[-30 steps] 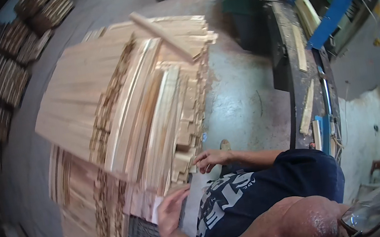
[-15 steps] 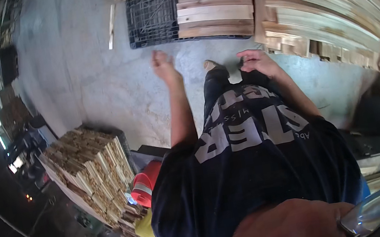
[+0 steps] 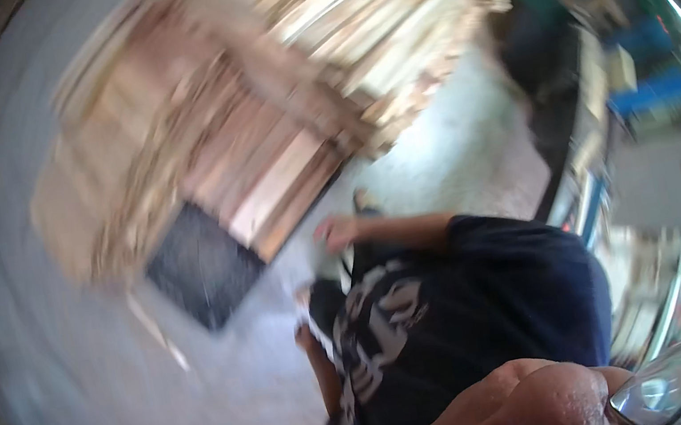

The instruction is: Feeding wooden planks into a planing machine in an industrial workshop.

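Observation:
My left hand (image 3: 303, 336) hangs low beside my body over the floor. Motion blur smears its fingers, and nothing can be made out in it. In front of my dark shirt, my right hand (image 3: 339, 232) is held with loosely bent, parted fingers and appears to hold nothing. Nearest to both hands is a black plastic pallet (image 3: 204, 267) on the floor, its near-left part bare. Flat wooden boards (image 3: 277, 182) lie in rows on the rest of the pallet, just beyond my right hand.
A larger stack of pale boards (image 3: 390, 24) stands beyond, and brown wood pieces (image 3: 86, 196) are piled behind the pallet. One thin strip of wood (image 3: 157, 329) lies on the grey concrete floor (image 3: 101, 397). Shelving with blue items (image 3: 650, 96) runs along the right.
The view has swung round to the right, so the pallet and boards now sit farther left and tilted. My left hand has dropped nearer my body. Equipment on the right has come into view.

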A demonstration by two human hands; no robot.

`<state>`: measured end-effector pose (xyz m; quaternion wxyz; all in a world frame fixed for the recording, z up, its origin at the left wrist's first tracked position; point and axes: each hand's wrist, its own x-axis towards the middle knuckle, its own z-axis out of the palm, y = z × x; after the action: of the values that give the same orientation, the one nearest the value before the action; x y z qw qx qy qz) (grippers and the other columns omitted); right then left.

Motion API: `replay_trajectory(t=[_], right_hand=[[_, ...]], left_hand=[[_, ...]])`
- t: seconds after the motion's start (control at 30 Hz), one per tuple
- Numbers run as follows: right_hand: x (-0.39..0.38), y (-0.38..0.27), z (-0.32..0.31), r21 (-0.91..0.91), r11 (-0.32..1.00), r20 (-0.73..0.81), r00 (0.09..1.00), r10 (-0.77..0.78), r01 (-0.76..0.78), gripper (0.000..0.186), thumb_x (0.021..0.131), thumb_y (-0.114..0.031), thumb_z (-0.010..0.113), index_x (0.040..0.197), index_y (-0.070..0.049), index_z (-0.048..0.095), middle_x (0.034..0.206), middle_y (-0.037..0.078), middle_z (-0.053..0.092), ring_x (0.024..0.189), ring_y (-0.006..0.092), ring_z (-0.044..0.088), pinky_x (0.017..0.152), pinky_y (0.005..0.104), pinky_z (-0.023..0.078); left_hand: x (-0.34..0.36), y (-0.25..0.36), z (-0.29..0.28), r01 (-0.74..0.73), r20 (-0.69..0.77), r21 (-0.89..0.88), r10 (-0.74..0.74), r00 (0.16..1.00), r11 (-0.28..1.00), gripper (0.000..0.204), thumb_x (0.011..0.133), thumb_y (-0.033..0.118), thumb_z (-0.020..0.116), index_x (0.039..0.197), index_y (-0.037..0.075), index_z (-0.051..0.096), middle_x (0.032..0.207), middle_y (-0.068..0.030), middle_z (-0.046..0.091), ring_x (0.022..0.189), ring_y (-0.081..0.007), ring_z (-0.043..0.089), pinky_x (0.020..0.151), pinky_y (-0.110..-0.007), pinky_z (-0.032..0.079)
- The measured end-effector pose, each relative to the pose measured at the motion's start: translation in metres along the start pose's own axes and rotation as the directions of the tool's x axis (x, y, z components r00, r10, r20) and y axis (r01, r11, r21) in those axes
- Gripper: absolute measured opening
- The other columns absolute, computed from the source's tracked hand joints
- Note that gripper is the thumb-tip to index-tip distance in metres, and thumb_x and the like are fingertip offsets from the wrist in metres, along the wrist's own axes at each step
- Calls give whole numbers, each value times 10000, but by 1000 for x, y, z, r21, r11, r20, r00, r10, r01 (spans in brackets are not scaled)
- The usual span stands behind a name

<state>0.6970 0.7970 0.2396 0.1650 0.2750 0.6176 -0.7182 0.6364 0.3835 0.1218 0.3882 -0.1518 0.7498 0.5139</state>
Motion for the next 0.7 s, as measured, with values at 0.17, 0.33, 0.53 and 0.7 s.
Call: replay_trajectory(t=[0.17, 0.33, 0.53, 0.7], right_hand=[[-8, -6, 60, 64, 995, -38, 996, 79, -76, 527, 719, -101, 704, 1235, -19, 639, 675, 24, 645, 583, 125, 623, 501, 292, 512], [39, -28, 105, 98, 963, -41, 966, 254, -249, 502, 806, -126, 639, 1306, -84, 621, 797, 93, 708, 695, 186, 692, 566, 343, 567], [104, 85, 102, -279, 902, -353, 909, 222, -329, 287, 717, -182, 600, 943, -112, 763, 854, 84, 751, 728, 215, 711, 661, 373, 567], [106, 52, 136, -24, 923, -361, 865, 350, -384, 219, 777, -186, 623, 928, -94, 753, 765, 62, 717, 660, 173, 687, 559, 345, 545]], left_hand=[[10, 52, -64, 448, 118, 313, -502, 857, 838, 612, 912, 419, 667, 1369, 63, 470, 1188, -182, 480, 1038, -485, 556, 688, -649, 533], [59, 61, -139, 481, 139, 321, -543, 828, 816, 716, 900, 418, 666, 1458, 62, 391, 1284, -227, 469, 1038, -497, 559, 699, -664, 536], [91, 76, -92, 384, 130, 494, -503, 854, 780, 856, 854, 386, 714, 1539, 62, 315, 1429, -212, 455, 1174, -470, 544, 882, -634, 518], [146, 5, -112, -630, 713, 62, 407, 571, 774, 1009, 658, 226, 874, 1507, 42, 362, 1490, -176, 453, 1362, -309, 468, 1140, -393, 375]])
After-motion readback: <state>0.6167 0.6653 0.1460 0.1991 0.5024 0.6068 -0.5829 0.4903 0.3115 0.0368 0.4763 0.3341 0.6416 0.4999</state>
